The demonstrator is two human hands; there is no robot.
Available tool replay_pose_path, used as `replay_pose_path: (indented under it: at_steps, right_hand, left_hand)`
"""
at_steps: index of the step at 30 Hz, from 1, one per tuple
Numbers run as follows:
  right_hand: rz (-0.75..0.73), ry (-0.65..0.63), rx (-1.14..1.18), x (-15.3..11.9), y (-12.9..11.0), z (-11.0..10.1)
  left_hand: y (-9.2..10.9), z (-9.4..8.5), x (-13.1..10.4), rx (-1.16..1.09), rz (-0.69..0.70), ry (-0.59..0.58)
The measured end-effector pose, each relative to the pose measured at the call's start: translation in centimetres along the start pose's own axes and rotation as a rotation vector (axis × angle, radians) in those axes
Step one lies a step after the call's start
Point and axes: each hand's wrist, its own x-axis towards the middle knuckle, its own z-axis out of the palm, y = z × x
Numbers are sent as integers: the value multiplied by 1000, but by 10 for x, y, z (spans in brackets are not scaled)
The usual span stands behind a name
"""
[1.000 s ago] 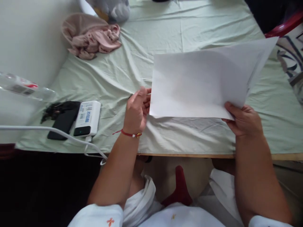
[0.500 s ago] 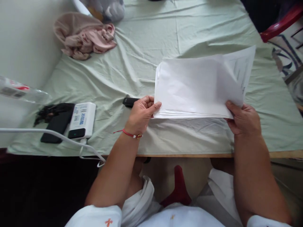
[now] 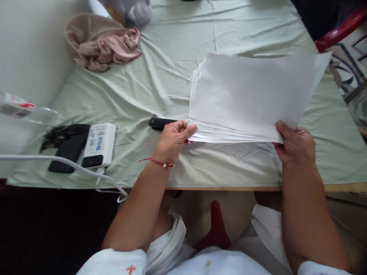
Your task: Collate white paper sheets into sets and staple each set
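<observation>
A stack of white paper sheets point(image 3: 252, 91) is held between my two hands above the cloth. My left hand point(image 3: 174, 139) pinches its near left corner, thumb on top. At the near right corner my right hand point(image 3: 295, 141) grips the sheets, thumb above and fingers beneath. The sheets are fanned out, their edges stepped along the left and near sides. The upper side of the top sheet looks blank. Just beyond my left hand lies a black stapler-like object point(image 3: 160, 123), partly hidden by the fingers.
A pale green cloth point(image 3: 172, 46) covers the table. At left lie a white power bank point(image 3: 104, 143) with a cable point(image 3: 71, 164), a black phone point(image 3: 67, 154) and a clear plastic bottle point(image 3: 37, 112). Behind them is a bunched pink cloth point(image 3: 106, 46). A red chair point(image 3: 341, 32) stands far right.
The top sheets have shifted up and to the right, so the stack is more fanned out. The printed text visible at right before is now covered. Both hands keep their grip.
</observation>
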Motion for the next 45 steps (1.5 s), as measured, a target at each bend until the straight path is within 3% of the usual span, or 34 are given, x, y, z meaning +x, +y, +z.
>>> replay_pose_path:
  at_steps: [15,21,32,40,45]
  right_hand:
    - [0,-33,29,4,4,-5]
    - [30,-92,-10,9,7,-10]
    - [75,-192,-81,6,6,-13]
    - [87,-357,-216,15,2,-38]
    - [8,-556,-278,13,-6,-40]
  left_hand:
    - [-9,1,6,-78,39,10]
    - [-5,2,6,-241,37,17]
    - [-16,-12,13,-198,124,8]
    - [-15,-18,15,-232,210,-75]
    - [-7,-15,7,-203,239,-102]
